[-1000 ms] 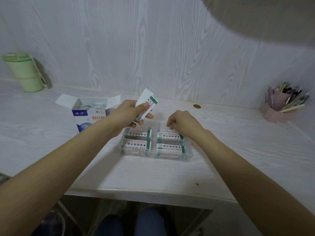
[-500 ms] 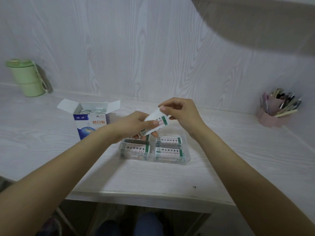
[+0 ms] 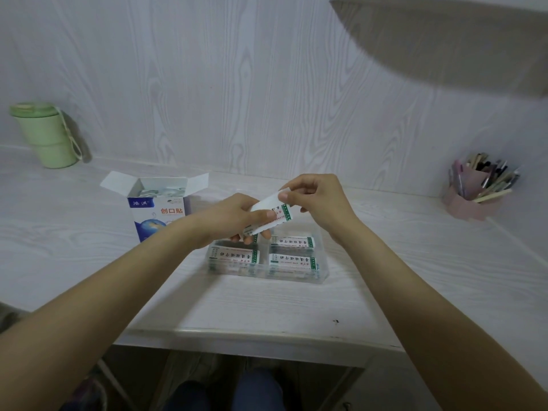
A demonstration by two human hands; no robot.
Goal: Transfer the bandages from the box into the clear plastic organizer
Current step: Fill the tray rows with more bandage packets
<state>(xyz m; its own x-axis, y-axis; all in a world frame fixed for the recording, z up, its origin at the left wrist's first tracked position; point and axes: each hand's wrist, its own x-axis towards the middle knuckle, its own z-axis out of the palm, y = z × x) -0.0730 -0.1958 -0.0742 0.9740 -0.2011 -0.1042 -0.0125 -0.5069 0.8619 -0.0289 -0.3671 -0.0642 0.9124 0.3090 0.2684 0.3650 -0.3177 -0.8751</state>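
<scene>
A white bandage strip pack (image 3: 268, 213) with green print hangs above the clear plastic organizer (image 3: 321, 272). My left hand (image 3: 237, 216) grips its lower end, thumb on top. My right hand (image 3: 314, 198) pinches its upper end between thumb and fingers. The organizer sits on the desk below my hands, with bandage stacks (image 3: 292, 259) in its compartments; my left hand hides part of the back left one. The open blue and white bandage box (image 3: 157, 207) stands to the left with more wrapped bandages inside.
A green lidded cup (image 3: 44, 134) stands at the back left by the wall. A pink holder full of pens (image 3: 477, 191) sits at the far right. The desk's front edge (image 3: 252, 333) runs below the organizer, my knees showing underneath.
My right hand rose from the organizer and took hold of the upper end of the bandage pack that my left hand held alone. The pack tilted lower over the organizer.
</scene>
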